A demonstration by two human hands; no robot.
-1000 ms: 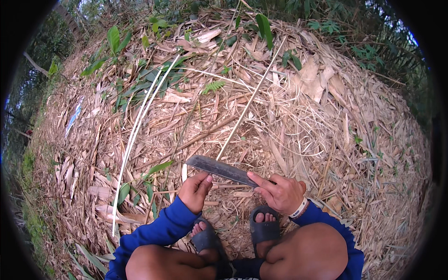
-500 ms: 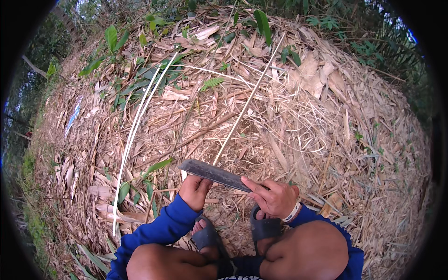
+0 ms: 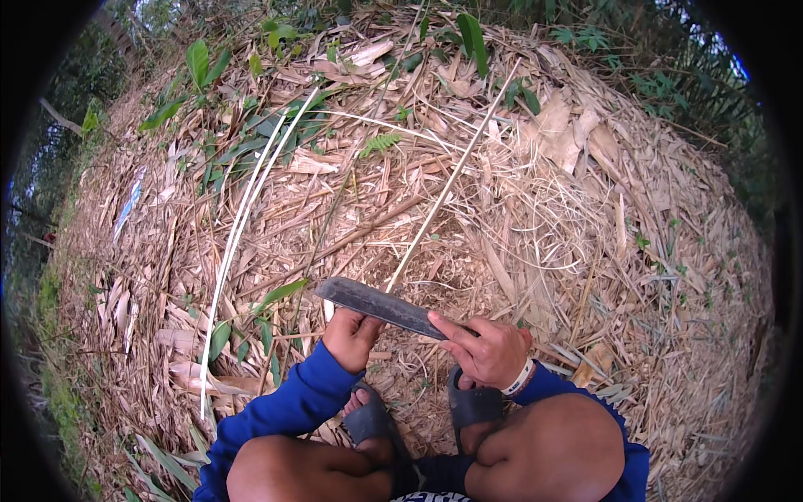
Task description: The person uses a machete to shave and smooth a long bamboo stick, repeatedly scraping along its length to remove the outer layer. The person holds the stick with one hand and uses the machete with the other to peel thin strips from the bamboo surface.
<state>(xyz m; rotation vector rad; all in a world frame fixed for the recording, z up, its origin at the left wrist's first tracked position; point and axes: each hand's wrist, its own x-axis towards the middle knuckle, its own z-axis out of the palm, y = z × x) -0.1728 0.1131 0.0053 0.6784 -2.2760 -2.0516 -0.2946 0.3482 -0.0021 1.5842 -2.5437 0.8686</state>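
Note:
My right hand (image 3: 487, 347) is wrapped round the handle end of a broad, dark-bladed machete (image 3: 381, 307), with the index finger stretched along the blade. The blade slants up to the left and crosses just over my left hand (image 3: 352, 336). Below the blade, my left fingers are pinched on a thin pale bamboo strip (image 3: 450, 182). From there the strip reaches away to the upper right over the ground. The blade hides where it passes beneath, and its exact contact with the edge cannot be made out.
Two long pale strips (image 3: 251, 197) lie on the left. Curly shavings (image 3: 548, 222) are heaped at the right. Dry bamboo sheaths and leaf litter (image 3: 669, 293) cover the ground, with green leaves (image 3: 199, 65) at the back. My sandalled feet (image 3: 370, 422) are close below the hands.
The machete and both hands have shifted slightly up and left. The far end of the bamboo strip has swung a little to the right. Both grips stay the same.

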